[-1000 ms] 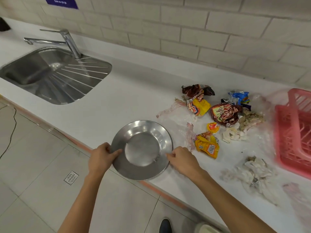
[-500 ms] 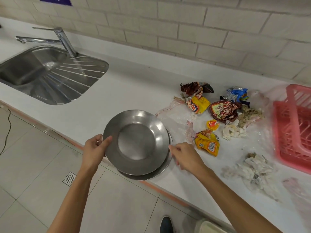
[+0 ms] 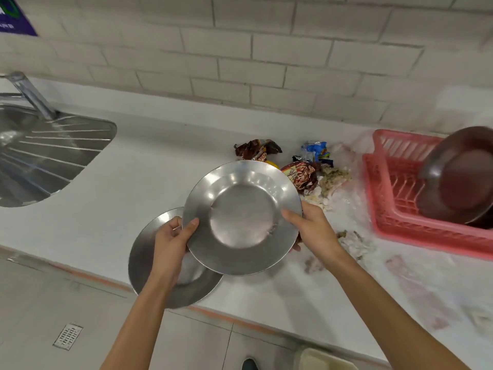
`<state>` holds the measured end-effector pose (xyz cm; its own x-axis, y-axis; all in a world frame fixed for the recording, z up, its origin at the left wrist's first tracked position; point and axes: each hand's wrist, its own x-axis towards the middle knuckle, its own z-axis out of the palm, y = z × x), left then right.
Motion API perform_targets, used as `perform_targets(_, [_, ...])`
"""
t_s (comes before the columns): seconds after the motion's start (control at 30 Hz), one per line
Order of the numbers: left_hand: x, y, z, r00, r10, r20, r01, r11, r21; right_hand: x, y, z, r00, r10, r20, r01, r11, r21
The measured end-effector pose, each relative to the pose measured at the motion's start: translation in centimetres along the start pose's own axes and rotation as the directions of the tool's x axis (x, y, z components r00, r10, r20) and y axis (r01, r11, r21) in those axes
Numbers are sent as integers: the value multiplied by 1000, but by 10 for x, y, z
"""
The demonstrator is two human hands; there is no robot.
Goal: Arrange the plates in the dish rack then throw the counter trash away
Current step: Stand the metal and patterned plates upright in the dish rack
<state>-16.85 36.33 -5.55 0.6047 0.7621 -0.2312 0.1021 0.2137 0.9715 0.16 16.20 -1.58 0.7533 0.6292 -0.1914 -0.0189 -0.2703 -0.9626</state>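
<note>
The raised steel plate (image 3: 241, 217) sits in the air above the front part of the counter (image 3: 160, 169), tipped a little toward the person. Each hand pinches one side of it: the left hand (image 3: 172, 241) has its thumb over the left rim, the right hand (image 3: 310, 228) has its thumb on the right rim, and the fingers of both are curled underneath. A second steel plate (image 3: 142, 263) lies under the left wrist, its near rim at the counter's front edge and seemingly a bit past it. A brush from that forearm could knock it to the floor. The grip on the raised plate is only at the rims, and smooth metal could slip if one hand lets go early. The way to the pink dish rack (image 3: 416, 236) at the counter's right end passes over snack wrappers (image 3: 301, 174) and tissue scraps (image 3: 354, 244), so carrying the plate low would drag trash along. A plate (image 3: 458, 180) already leans in the rack, and sliding in too fast could clang against it or tip it. To the left, the counter lies open as far as the sink (image 3: 40, 161).
</note>
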Motion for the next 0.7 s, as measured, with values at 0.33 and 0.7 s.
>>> perform_targets(0.33, [-5, 2, 153, 953, -2, 304, -8, 999, 31, -38, -43, -149, 919, -235, -315, 97, 912, -399])
perform_targets(0.7, [-25, -11, 316, 847, 107, 521, -217, 964, 154, -64, -69, -277, 808, -360, -466, -39, 757, -652])
